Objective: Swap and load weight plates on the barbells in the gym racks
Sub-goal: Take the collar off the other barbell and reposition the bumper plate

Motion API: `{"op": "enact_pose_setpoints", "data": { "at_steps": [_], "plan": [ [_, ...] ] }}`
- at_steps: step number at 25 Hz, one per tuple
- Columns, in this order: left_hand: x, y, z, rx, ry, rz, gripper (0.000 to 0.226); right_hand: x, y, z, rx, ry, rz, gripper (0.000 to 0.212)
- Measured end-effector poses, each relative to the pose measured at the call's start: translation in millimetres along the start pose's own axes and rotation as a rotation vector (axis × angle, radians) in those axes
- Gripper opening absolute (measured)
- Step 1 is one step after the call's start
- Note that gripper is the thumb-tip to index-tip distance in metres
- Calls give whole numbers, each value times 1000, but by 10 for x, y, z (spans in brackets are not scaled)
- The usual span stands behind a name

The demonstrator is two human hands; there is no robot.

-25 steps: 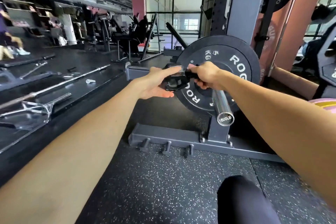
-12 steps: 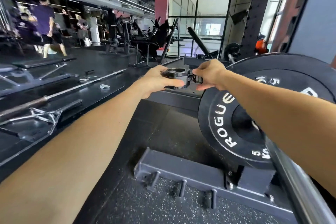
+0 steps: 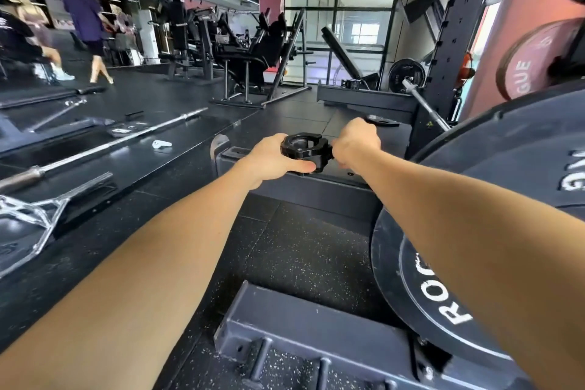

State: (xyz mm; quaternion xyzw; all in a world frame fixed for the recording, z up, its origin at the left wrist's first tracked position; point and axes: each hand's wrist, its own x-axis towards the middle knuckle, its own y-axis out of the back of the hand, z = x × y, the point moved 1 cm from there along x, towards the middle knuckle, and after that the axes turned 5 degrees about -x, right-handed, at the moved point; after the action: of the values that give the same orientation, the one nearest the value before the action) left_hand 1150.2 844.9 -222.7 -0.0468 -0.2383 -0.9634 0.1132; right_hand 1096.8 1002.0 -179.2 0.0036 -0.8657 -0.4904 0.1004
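A black barbell collar (image 3: 302, 149) is held flat in front of me, off the bar, its ring hole facing up. My left hand (image 3: 275, 157) grips its left side with the thumb underneath. My right hand (image 3: 354, 144) pinches the collar's lever on the right side. A black Rogue bumper plate (image 3: 421, 301) hangs at the lower right, partly behind my right forearm, with a larger black plate (image 3: 512, 142) edge-on above it. The bar sleeve is hidden.
The rack's grey base foot (image 3: 316, 332) with its pegs lies below my arms. Loose barbells (image 3: 126, 139) and a trap bar (image 3: 28, 215) lie on the platform at left. Another rack upright (image 3: 443, 51) with a loaded bar stands ahead. People walk at far left.
The collar has come off the bar sleeve and moved left and away from the plate, still in both hands. The view has swung so the plate now sits at lower right.
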Motion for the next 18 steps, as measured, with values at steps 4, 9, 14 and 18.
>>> {"op": "enact_pose_setpoints", "data": {
  "at_steps": [4, 9, 14, 18],
  "plan": [
    [336, -75, -273, 43, 6, -18, 66, 260, -316, 55, -24, -30, -14, 30],
    [516, -29, -459, 103, -6, -22, 92, 479, -541, 78, 39, -125, 0, 34],
    [467, -32, -371, 165, 76, -8, 100, 425, -509, 70, 63, -142, -29, 18],
    [282, 23, -317, 116, 188, 36, 149, 298, -400, 45, 4, -83, -22, 25]
  ]
}}
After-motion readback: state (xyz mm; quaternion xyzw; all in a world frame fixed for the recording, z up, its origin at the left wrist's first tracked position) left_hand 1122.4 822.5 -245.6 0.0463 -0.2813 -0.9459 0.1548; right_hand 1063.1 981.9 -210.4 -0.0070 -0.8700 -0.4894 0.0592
